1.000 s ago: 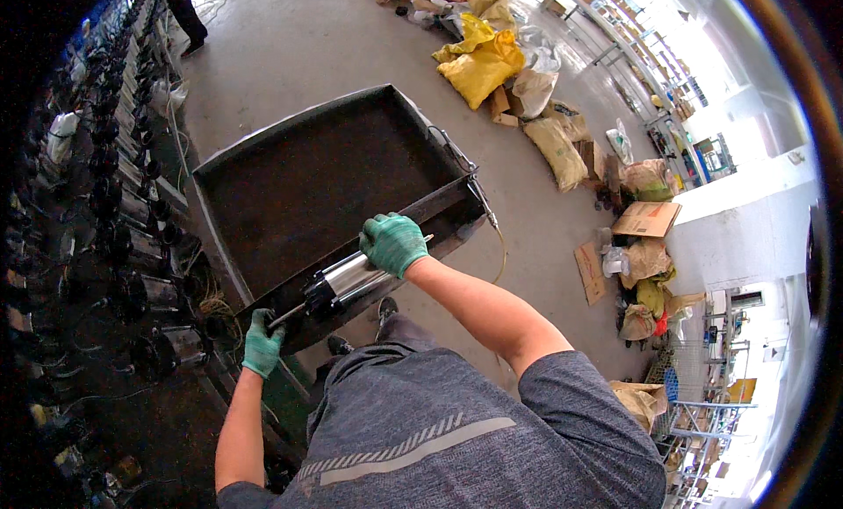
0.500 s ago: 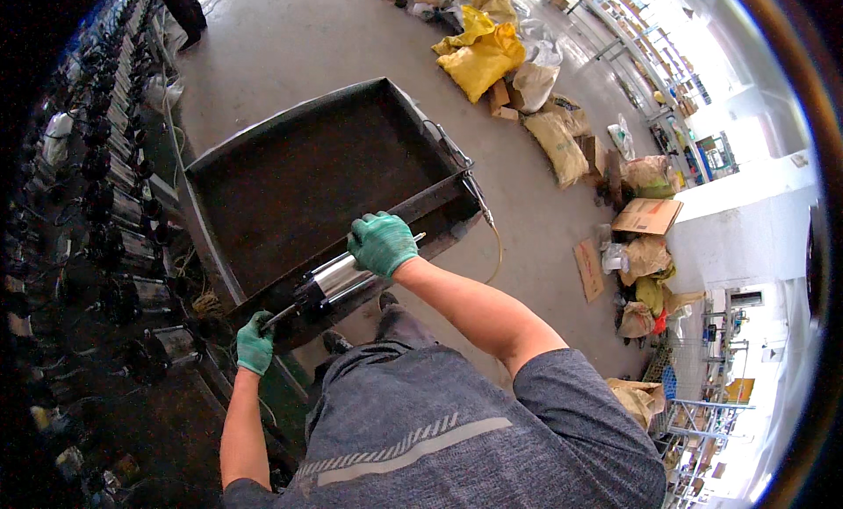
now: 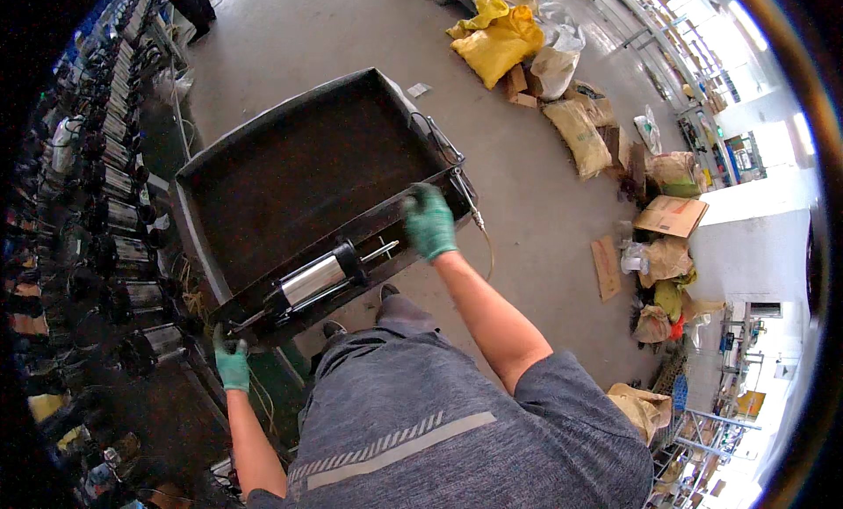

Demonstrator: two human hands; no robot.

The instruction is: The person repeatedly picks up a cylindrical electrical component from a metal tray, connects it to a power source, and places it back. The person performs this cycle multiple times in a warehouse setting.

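A: What is the left hand (image 3: 232, 364) doing, down nearest the wearer?
B: It's let go: green-gloved, thumb and fingers parted, just beside the left end of the silver cylinder (image 3: 312, 281). Whether they touch, I can't tell.
A: And where is that cylinder?
B: Lying slantwise along the narrow near side of the dark rectangular tray (image 3: 307, 171), its right end higher in view.
A: The right hand (image 3: 428, 221)?
B: Blurred, also in a green glove. It's apart from the cylinder, near the hose (image 3: 479, 217) at the tray's right corner. I can't tell whether its fingers close on anything.
A: Farther off?
B: Similar cylinders (image 3: 165, 338) in rows at left, flat cardboard (image 3: 606, 267) at right, then a yellow sack (image 3: 498, 48) and another person's dark-clad leg (image 3: 189, 4).
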